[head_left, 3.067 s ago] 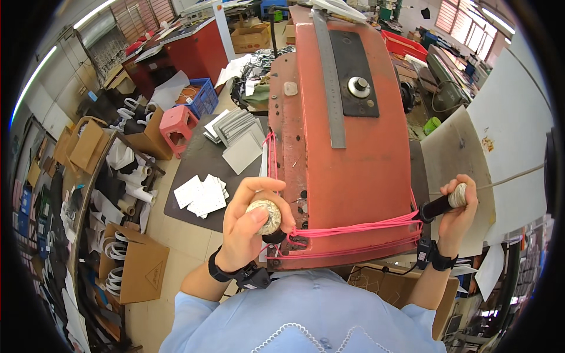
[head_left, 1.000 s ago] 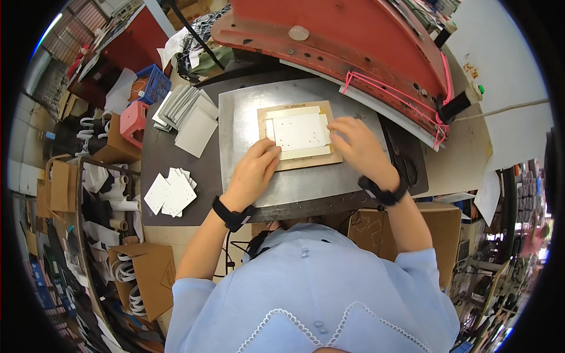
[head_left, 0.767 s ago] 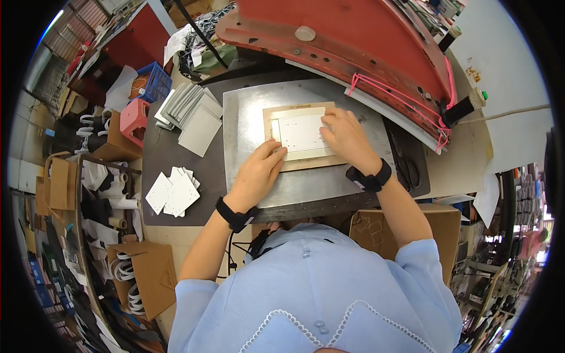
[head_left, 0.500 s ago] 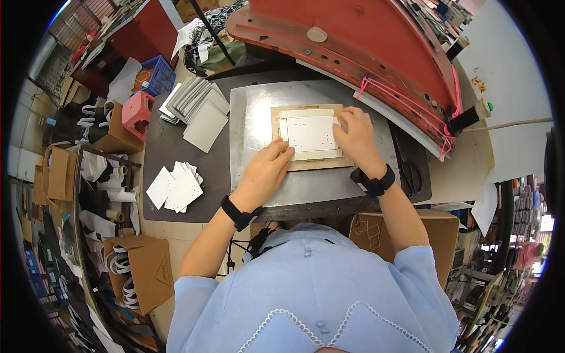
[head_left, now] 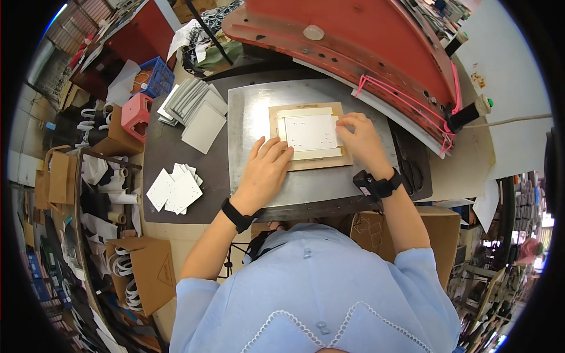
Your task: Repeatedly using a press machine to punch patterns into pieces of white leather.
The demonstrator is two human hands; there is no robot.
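Note:
A white rectangular card (head_left: 309, 132) with small dots near its corners lies flat inside a cream-edged cardboard frame (head_left: 321, 163). That frame rests on a grey metal plate (head_left: 250, 106). My left hand (head_left: 265, 173) lies with fingers stretched out, their tips on the left edge of the card and frame. At the card's right edge is my right hand (head_left: 360, 138), its thumb and forefinger pinched together and the other fingers curled. What is between those fingertips, if anything, is too small to make out. Both wrists wear black bands.
Dotted white cards (head_left: 176, 188) lie loosely piled at the table's left. Behind them stands a fanned stack of grey-white panels (head_left: 197, 109). A large red machine arm (head_left: 347, 35) with pink cords (head_left: 406, 106) slants over the far right. Black-handled scissors (head_left: 414, 173) lie right of the plate.
My right hand has shifted slightly right and its fingers have drawn together. My left hand's fingers are a little more spread at the left edge. The card stays in the frame.

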